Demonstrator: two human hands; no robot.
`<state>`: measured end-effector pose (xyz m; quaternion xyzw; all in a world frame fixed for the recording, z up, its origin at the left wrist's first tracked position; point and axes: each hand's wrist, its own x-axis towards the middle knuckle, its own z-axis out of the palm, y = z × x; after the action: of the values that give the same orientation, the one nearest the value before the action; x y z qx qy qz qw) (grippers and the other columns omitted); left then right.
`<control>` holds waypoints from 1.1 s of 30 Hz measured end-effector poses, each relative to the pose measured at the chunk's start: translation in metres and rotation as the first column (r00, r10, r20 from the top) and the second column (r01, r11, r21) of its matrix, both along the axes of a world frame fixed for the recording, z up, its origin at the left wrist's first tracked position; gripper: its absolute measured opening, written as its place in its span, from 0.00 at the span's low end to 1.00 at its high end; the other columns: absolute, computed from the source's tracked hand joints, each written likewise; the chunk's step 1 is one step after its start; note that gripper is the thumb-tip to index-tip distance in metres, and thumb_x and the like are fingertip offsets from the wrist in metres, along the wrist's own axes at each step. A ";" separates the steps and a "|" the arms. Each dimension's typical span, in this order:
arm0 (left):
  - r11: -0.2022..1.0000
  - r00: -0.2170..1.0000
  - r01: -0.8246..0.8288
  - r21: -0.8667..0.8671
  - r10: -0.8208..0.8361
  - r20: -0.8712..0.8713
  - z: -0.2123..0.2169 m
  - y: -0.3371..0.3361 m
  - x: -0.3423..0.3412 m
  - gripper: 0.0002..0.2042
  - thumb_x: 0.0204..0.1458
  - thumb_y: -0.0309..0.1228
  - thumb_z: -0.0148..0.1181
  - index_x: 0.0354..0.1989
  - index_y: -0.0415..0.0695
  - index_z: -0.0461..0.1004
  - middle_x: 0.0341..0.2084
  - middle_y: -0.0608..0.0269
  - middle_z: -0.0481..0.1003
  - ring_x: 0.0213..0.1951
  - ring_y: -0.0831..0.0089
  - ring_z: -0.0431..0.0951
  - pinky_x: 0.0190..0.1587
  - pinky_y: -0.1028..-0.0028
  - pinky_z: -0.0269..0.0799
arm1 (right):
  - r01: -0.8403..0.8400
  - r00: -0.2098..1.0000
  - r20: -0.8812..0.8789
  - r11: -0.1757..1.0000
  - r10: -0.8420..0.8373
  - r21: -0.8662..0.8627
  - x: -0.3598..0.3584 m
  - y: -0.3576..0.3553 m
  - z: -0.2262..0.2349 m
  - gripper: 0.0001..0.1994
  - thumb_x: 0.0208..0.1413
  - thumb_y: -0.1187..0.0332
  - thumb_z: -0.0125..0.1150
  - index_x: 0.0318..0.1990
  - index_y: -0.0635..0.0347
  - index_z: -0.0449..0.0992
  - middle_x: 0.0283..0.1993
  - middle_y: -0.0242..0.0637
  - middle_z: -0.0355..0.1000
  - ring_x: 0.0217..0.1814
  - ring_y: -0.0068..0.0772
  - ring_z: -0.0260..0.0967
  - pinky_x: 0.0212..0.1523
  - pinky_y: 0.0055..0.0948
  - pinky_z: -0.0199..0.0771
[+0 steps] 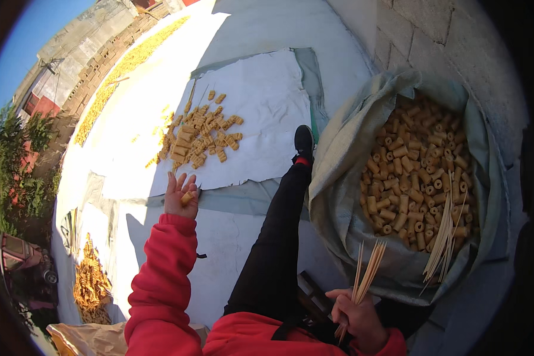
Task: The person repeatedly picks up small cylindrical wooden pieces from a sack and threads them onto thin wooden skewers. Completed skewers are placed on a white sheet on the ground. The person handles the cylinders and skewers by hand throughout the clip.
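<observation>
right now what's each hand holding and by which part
Left hand holds one short yellow tube piece in its fingers. Right hand has a bundle of thin wooden sticks gripped near the lower ends.

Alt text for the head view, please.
A person in red sleeves reaches the left hand, holding a short corn cob piece, toward a pile of cob pieces on a white sheet; the right hand grips thin sticks beside a cob-filled sack.
</observation>
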<state>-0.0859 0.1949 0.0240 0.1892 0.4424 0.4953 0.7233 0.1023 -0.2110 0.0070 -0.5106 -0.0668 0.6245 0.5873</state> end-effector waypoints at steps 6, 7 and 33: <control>0.734 0.683 0.674 -0.082 -0.661 -0.311 -0.011 -0.086 0.014 0.14 0.57 0.34 0.52 0.48 0.39 0.68 0.31 0.63 0.73 0.26 0.78 0.71 0.26 0.80 0.69 | -0.481 0.876 -0.041 0.866 0.480 -0.134 -0.031 0.012 -0.005 0.13 0.61 0.67 0.47 0.46 0.65 0.72 0.21 0.30 0.66 0.19 0.16 0.59 0.22 0.16 0.60; 0.586 0.517 0.797 -0.147 -0.787 -0.337 -0.016 -0.110 0.018 0.12 0.56 0.31 0.53 0.46 0.38 0.70 0.32 0.63 0.74 0.28 0.78 0.73 0.27 0.80 0.71 | -0.519 0.853 -0.018 0.843 0.522 -0.140 -0.034 0.013 -0.005 0.13 0.61 0.66 0.46 0.46 0.64 0.72 0.21 0.29 0.66 0.20 0.16 0.59 0.23 0.16 0.60; 0.809 0.780 0.575 0.118 -0.586 0.220 -0.005 -0.173 0.137 0.13 0.62 0.35 0.42 0.46 0.40 0.69 0.31 0.64 0.72 0.33 0.77 0.71 0.35 0.77 0.68 | -0.086 0.935 0.351 0.992 0.047 0.097 0.012 0.028 0.023 0.10 0.58 0.73 0.50 0.43 0.65 0.75 0.15 0.23 0.60 0.15 0.12 0.55 0.17 0.15 0.55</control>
<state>0.0511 0.0224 0.0189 0.2695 0.2584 0.2777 0.8852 0.1139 -0.1829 0.0296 -0.5770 -0.2213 0.5392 0.5722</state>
